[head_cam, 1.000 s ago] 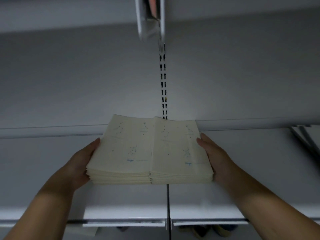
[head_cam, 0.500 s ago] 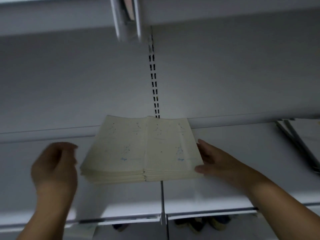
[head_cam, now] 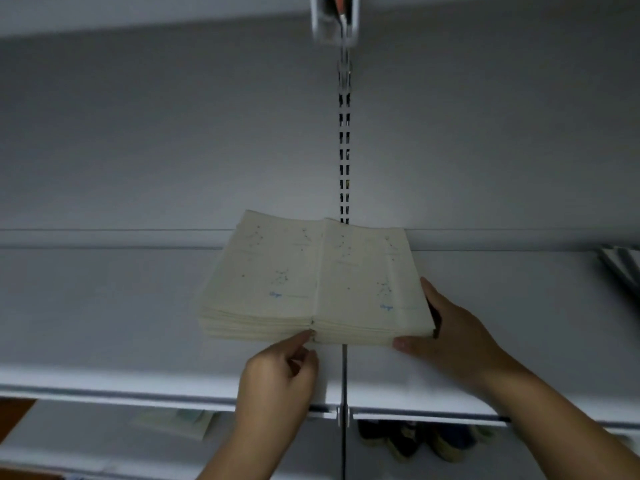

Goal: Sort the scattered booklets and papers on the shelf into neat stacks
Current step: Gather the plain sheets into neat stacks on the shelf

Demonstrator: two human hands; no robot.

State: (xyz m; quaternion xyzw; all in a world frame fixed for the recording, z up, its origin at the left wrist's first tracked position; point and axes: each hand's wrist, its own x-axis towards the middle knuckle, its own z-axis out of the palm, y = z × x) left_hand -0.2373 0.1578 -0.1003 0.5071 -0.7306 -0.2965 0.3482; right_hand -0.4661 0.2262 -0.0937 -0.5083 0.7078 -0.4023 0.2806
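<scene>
While my right hand (head_cam: 457, 327) gripped the near right corner of the booklet stack (head_cam: 311, 282), my left hand (head_cam: 280, 372), fingers curled round nothing, touched its near edge.

Two cream booklet stacks (head_cam: 313, 282) lie side by side, touching, on the white shelf (head_cam: 104, 306), constellation drawings up.
</scene>
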